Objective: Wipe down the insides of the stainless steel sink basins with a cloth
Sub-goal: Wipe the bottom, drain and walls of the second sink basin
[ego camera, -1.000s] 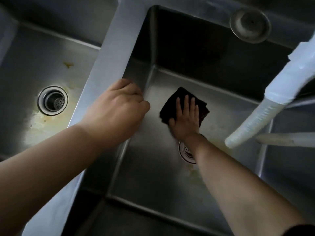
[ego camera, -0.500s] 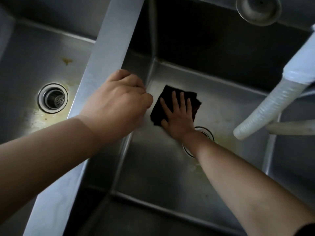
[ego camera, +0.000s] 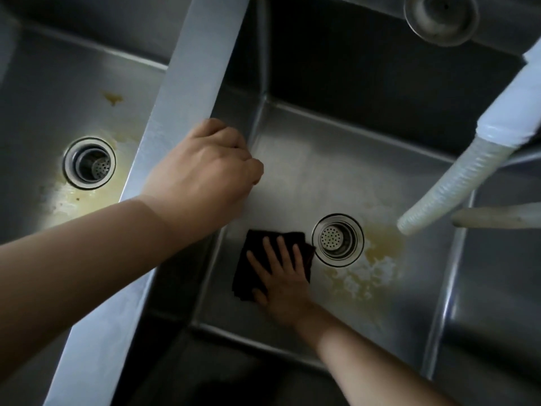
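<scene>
Pressing a dark folded cloth [ego camera: 257, 259] flat, fingers spread, right hand [ego camera: 281, 276] rubs smooth steel.

The scene is dimly lit. Soft light is caught by the divider [ego camera: 187, 92] at upper centre, while the lower frame is lost in shadow. Straight edges are bowed by wide-angle distortion; detail is slightly soft.

Left hand [ego camera: 202, 168] curled; right hand [ego camera: 281, 276] flat, fingers spread.
</scene>
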Tool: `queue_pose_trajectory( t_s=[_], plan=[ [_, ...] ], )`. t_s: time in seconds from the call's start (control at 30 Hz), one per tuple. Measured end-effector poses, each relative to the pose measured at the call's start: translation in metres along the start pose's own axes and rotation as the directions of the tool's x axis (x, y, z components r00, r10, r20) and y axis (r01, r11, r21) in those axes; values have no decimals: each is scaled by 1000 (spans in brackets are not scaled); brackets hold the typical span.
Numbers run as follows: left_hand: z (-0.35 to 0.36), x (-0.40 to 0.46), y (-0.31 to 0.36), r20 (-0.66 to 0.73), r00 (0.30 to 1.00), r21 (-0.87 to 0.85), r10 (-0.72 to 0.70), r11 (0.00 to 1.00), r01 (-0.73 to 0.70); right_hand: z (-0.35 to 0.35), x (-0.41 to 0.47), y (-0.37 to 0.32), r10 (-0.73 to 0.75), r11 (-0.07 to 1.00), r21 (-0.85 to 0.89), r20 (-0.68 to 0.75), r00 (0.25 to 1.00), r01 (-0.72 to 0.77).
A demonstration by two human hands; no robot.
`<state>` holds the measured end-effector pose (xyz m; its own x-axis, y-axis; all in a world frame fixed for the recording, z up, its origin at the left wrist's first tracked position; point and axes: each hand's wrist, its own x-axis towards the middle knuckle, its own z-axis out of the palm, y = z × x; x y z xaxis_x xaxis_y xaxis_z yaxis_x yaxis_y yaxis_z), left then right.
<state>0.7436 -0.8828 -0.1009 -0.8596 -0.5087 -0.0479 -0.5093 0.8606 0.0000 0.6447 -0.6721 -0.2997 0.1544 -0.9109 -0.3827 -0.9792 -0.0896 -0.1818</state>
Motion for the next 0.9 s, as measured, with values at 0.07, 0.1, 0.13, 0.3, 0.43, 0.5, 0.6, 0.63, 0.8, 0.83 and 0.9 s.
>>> queue_pose_trajectory(
  t_s=[0.07,0.1,0.13,0.3,0.43,0.5,0.6,0.63,0.8,0.83,0.9],
  plan=[
    [0,1,-1,-10,1000,-16,4,1000,-4,-14,31,17,108,994,26,-60,992,-107],
    [0,1,-1,-20,1000,-28,9,1000,-9,-21,49,28,141,990,35,-91,986,-138],
    [-1,1,-1,-34,999,-43,13,999,-15,-29,67,39,158,987,45,-106,982,-154],
    [-1,3,-1,-45,999,-107,6,994,-11,-70,155,92,253,967,60,-129,959,-247],
    [1,3,-1,-61,998,-121,12,992,-19,-98,205,109,243,970,6,-138,960,-245],
    [1,3,-2,-58,998,-118,18,993,-25,-102,212,110,231,972,-1,-135,964,-234],
    [-1,3,-2,-46,999,-103,20,994,-25,-100,208,105,228,974,17,-108,968,-228],
    [-1,3,-2,-42,999,-98,17,995,-21,-97,205,102,229,973,27,-101,968,-227],
    [-3,2,0,-31,999,-85,5,996,-8,-67,168,69,153,988,24,-93,984,-152],
    [-3,2,0,-29,1000,-80,7,997,-10,-60,157,62,129,992,23,-93,987,-127],
    [-3,1,1,-22,1000,-63,10,998,-11,-47,135,47,80,997,5,-86,993,-80]
  ],
)
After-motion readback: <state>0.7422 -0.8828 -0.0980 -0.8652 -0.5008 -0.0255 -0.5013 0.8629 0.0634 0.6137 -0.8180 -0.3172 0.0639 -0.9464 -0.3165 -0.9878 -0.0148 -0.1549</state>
